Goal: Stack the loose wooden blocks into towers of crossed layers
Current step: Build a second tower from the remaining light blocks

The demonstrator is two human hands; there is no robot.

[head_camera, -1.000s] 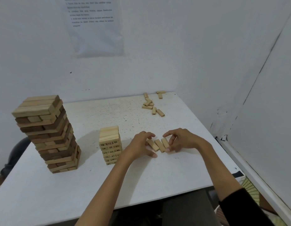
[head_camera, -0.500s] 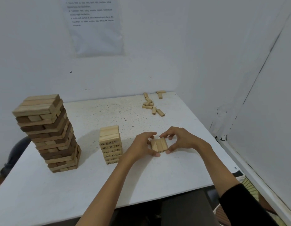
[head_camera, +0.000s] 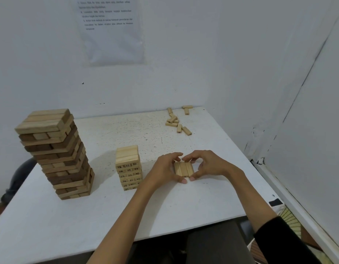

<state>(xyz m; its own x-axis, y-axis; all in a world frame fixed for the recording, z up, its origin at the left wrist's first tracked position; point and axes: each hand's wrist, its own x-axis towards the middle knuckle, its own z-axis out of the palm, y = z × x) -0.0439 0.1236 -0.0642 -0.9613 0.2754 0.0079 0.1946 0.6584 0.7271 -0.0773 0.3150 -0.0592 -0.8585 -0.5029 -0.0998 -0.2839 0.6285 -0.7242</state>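
Observation:
Three small light wooden blocks (head_camera: pixel 183 169) lie side by side as one flat layer on the white table (head_camera: pixel 107 212). My left hand (head_camera: pixel 162 171) cups the layer's left side and my right hand (head_camera: pixel 207 165) cups its right side, fingers and thumbs curled round it. A short tower of numbered light blocks (head_camera: pixel 128 166) stands just left of my left hand. A tall tower of mixed light and dark blocks (head_camera: pixel 54 153) stands at the far left. Several loose small blocks (head_camera: pixel 177 121) lie at the back right of the table.
White walls close the table in at the back and right. A printed paper sheet (head_camera: pixel 111 29) hangs on the back wall. The table's front edge runs just below my forearms. A dark round object (head_camera: pixel 18 180) shows beyond the table's left edge.
The three blocks, spread apart and angled a second ago, are now pressed together into one squared layer. Both hands have closed in around it.

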